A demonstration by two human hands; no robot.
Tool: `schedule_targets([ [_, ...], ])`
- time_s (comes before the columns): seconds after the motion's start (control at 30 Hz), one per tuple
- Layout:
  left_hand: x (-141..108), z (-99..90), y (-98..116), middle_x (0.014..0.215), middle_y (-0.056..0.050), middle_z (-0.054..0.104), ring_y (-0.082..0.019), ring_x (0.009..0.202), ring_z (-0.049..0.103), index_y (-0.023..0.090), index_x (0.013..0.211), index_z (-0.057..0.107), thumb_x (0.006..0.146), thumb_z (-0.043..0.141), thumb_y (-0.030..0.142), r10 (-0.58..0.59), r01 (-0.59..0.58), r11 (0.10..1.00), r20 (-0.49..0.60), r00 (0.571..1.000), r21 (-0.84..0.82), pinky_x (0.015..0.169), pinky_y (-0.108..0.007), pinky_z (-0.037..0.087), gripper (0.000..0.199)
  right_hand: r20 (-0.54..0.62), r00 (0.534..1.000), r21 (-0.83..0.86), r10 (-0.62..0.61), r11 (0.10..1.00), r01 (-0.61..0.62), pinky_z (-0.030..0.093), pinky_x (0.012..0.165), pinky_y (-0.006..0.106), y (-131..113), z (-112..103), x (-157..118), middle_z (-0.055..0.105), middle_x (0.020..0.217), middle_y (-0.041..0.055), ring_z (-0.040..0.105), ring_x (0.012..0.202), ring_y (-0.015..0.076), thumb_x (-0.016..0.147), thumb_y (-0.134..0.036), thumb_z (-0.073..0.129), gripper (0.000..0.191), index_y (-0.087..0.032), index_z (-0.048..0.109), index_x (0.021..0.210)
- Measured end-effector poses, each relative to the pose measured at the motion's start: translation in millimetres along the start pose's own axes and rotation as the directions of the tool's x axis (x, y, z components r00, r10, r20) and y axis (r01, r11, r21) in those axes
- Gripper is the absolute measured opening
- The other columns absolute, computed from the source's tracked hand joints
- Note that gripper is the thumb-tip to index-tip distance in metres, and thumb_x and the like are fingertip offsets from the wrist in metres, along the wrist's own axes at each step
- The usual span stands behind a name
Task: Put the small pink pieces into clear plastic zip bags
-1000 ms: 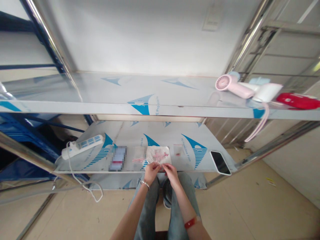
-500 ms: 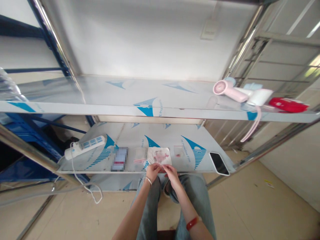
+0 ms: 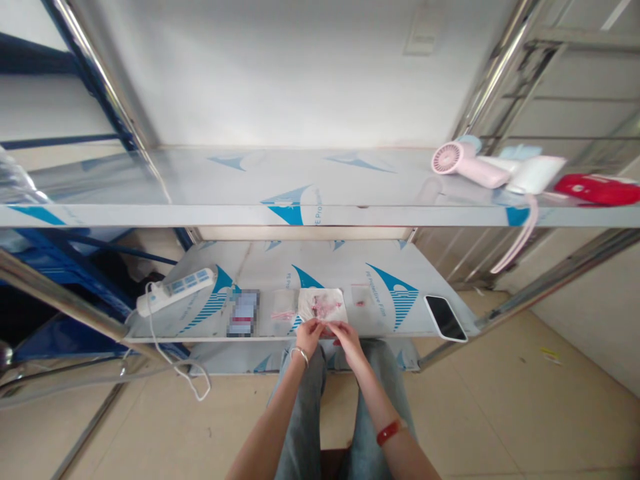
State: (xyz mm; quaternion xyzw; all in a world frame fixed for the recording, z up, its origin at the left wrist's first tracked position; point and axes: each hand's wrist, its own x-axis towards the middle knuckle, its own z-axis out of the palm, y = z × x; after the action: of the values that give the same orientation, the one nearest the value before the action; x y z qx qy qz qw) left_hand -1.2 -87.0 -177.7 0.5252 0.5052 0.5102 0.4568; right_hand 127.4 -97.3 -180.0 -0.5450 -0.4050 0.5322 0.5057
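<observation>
A small clear bag (image 3: 323,307) with pink bits inside lies at the front edge of the lower shelf (image 3: 400,293), dead centre, right above the person's knees. Both hands meet at its near edge: the left hand (image 3: 309,331) pinches the rim from about 7 o'clock of the bag, the right hand (image 3: 347,335) from about 5 o'clock. Each grip looks nearly closed, fingertips drawn together on the thin plastic, though the pieces are too small to tell whether the fingers hold the film alone or something pink with it.

The bag looks feather-light, limp and a bit slick; I would judge it crumples rather than lifts flat, so the mouth edge, where the fingers are, is the sensible place to take it. The contents seem tiny and loose, likely to spill if it tips.

At 9 o'clock of the bag lies a second clear packet (image 3: 283,313) with pink strips, then a blurred card (image 3: 243,312), and farther out a power strip (image 3: 175,289) whose cord (image 3: 165,353) droops off the shelf. At 3 o'clock sits a tiny packet (image 3: 360,297), and well beyond it a phone (image 3: 445,318), face up. On the upper shelf (image 3: 300,213), off at 2 o'clock, rest a pink hair dryer (image 3: 463,165), a white one (image 3: 530,175) and a red pouch (image 3: 597,189).
</observation>
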Motion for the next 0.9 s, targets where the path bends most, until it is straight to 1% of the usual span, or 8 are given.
schedule_targets([
  [0.07, -1, 0.1, 4, 0.055, -0.003, 0.064, -0.016, 0.054, 0.057, 0.021, 0.057, 0.063, 0.069, 0.061, 0.042, -0.014, 0.014, 1.0, 0.018, 1.0, 0.002, 0.054, -0.026, 0.042, 0.025, 0.024, 1.0, 0.015, -0.008, 1.0, 0.008, 0.04, 0.05, 0.025, -2, 0, -3, 0.071, 0.082, 0.0079, 0.064, 0.076, 0.0241, 0.061, -0.056, 0.071, 0.042, -0.018, 0.072, 0.08],
  [0.17, -1, 0.8, 9, 0.057, -0.004, 0.066, -0.017, 0.054, 0.058, 0.02, 0.058, 0.066, 0.07, 0.06, 0.039, -0.032, 0.032, 0.999, 0.039, 0.999, 0.005, 0.056, -0.026, 0.044, 0.023, -0.002, 1.0, 0.008, -0.025, 1.0, 0.025, 0.04, 0.05, 0.025, -3, 1, -5, 0.071, 0.081, 0.0075, 0.064, 0.073, 0.0233, 0.059, -0.056, 0.072, 0.044, -0.017, 0.072, 0.079],
  [0.37, 2, -1.9, 6, 0.063, -0.004, 0.069, -0.018, 0.059, 0.061, 0.019, 0.063, 0.071, 0.071, 0.059, 0.036, -0.052, 0.052, 0.999, -0.002, 0.999, 0.013, 0.059, -0.028, 0.046, 0.022, -0.039, 0.998, -0.076, -0.041, 0.996, 0.038, 0.04, 0.051, 0.025, 0, -5, -2, 0.07, 0.081, 0.0065, 0.061, 0.069, 0.0212, 0.064, -0.061, 0.066, 0.05, -0.016, 0.074, 0.085],
  [0.5, 4, -6.3, 4, 0.06, -0.003, 0.069, -0.019, 0.062, 0.062, 0.02, 0.064, 0.073, 0.068, 0.065, 0.038, -0.075, 0.08, 0.996, -0.125, 0.989, 0.034, 0.064, -0.029, 0.046, 0.02, -0.008, 0.996, -0.112, -0.085, 0.99, 0.084, 0.043, 0.055, 0.028, 0, -3, 1, 0.07, 0.077, 0.0059, 0.06, 0.07, 0.0212, 0.068, -0.064, 0.06, 0.052, -0.017, 0.074, 0.086],
  [0.6, 7, -9.4, 5, 0.06, -0.004, 0.069, -0.019, 0.061, 0.063, 0.018, 0.064, 0.072, 0.064, 0.07, 0.036, -0.161, 0.149, 0.986, -0.205, 0.965, -0.074, 0.061, -0.028, 0.046, 0.019, 0.004, 0.994, -0.177, -0.113, 0.978, 0.112, 0.043, 0.058, 0.029, -1, 4, 7, 0.067, 0.068, 0.0047, 0.058, 0.066, 0.02, 0.07, -0.065, 0.057, 0.051, -0.017, 0.074, 0.078],
  [0.73, 14, -21.3, -1, 0.056, -0.004, 0.066, -0.018, 0.057, 0.063, 0.015, 0.061, 0.069, 0.059, 0.073, 0.033, -0.273, 0.239, 0.957, -0.239, 0.932, -0.164, 0.053, -0.024, 0.043, 0.018, 0.001, 0.989, -0.23, -0.147, 0.963, 0.143, 0.044, 0.062, 0.03, -1, 19, 18, 0.068, 0.066, 0.0047, 0.058, 0.065, 0.0203, 0.07, -0.058, 0.058, 0.043, -0.018, 0.073, 0.072],
  [0.83, 18, -37.7, -8, 0.058, -0.003, 0.066, -0.018, 0.055, 0.063, 0.015, 0.062, 0.067, 0.059, 0.073, 0.034, -0.235, 0.217, 0.972, -0.303, 0.924, -0.091, 0.051, -0.024, 0.044, 0.02, 0.019, 0.983, -0.286, -0.183, 0.941, 0.18, 0.045, 0.064, 0.03, 0, 34, 27, 0.068, 0.065, 0.005, 0.061, 0.065, 0.021, 0.07, -0.05, 0.061, 0.034, -0.018, 0.072, 0.07],
  [0.9, 20, -49.6, -8, 0.064, -0.004, 0.068, -0.017, 0.059, 0.064, 0.015, 0.069, 0.068, 0.061, 0.073, 0.035, -0.185, 0.206, 0.978, -0.379, 0.907, 0.017, 0.055, -0.024, 0.046, 0.022, 0.047, 0.976, -0.32, -0.213, 0.922, 0.217, 0.046, 0.065, 0.029, 0, 47, 34, 0.069, 0.066, 0.0056, 0.062, 0.066, 0.0208, 0.072, -0.044, 0.06, 0.03, -0.017, 0.072, 0.069],
])
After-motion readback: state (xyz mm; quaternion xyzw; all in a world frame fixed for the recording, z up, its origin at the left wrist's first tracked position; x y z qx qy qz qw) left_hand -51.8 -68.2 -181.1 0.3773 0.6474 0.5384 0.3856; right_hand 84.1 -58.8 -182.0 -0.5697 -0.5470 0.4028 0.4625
